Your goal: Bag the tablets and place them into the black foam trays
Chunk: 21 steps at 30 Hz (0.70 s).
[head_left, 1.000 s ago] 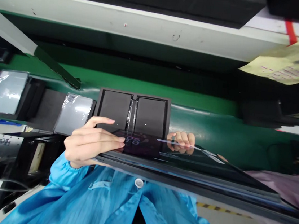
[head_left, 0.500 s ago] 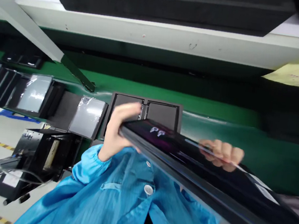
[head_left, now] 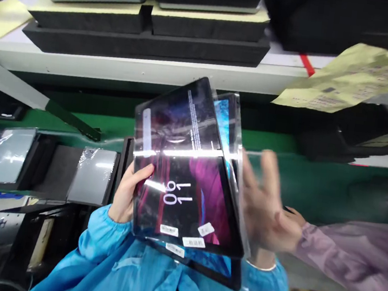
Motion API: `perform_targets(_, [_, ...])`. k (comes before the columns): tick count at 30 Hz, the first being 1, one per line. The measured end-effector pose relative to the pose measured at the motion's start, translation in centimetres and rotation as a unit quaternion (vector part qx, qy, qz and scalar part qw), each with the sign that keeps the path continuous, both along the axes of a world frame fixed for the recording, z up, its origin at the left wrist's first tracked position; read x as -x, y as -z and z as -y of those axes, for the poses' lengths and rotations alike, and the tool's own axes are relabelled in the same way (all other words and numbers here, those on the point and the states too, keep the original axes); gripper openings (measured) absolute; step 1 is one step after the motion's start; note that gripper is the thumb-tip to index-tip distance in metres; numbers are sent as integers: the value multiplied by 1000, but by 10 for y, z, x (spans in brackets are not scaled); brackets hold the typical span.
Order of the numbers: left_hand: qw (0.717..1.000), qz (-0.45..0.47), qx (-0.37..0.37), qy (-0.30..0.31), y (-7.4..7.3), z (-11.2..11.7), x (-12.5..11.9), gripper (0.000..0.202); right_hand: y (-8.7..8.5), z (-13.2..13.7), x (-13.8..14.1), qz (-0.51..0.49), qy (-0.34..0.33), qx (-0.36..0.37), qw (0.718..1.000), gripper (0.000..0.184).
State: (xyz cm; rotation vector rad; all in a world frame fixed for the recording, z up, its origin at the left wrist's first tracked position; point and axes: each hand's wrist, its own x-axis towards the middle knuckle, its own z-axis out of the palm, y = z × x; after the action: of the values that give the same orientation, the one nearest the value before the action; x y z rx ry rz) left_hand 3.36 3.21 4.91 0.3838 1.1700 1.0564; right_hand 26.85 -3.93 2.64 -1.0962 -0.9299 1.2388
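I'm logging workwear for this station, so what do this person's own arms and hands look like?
The left hand and right hand are bare, no gloves. Both arms wear bright blue sleeves gathered into elastic cuffs at the wrist. The right hand is blurred.

Front tablet (head_left: 183, 172) lay over rear tablet (head_left: 229, 117), left hand (head_left: 127, 194) at its left edge, right hand (head_left: 264, 206) at its right. Belt (head_left: 316, 189) ran behind, shelf (head_left: 118, 68) with trays (head_left: 144, 31) above, a co-worker's sleeve (head_left: 353, 259) to the right.

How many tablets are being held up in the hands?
2. The front tablet shows its whole screen; the back tablet peeks out behind it. More may be hidden.
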Motion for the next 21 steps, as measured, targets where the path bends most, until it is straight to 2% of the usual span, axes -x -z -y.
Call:
perform_targets(2, [999,-40,-21,-26,-3,5,3,49,8,0,7,-53,-4,24,998,80])
perform_targets(4, [995,-76,-49,-42,-7,11,5,58,10,6,14,-57,-19,71,996,68])
perform_targets(7, [992,-103,-65,-44,-14,16,7,65,-4,14,20,-61,-9,95,994,56])
perform_targets(10, [990,-121,-70,-23,-17,19,11,62,-25,16,22,-93,17,110,989,52])
perform_targets(12, [988,-136,-77,-17,-19,19,13,59,-34,16,22,-102,21,123,987,52])
perform_targets(18, [986,-154,-68,-16,-22,21,14,63,-34,19,18,-49,13,127,991,52])
perform_targets(21, [986,-153,-64,-15,-23,22,13,61,-35,20,17,-56,9,115,992,47])
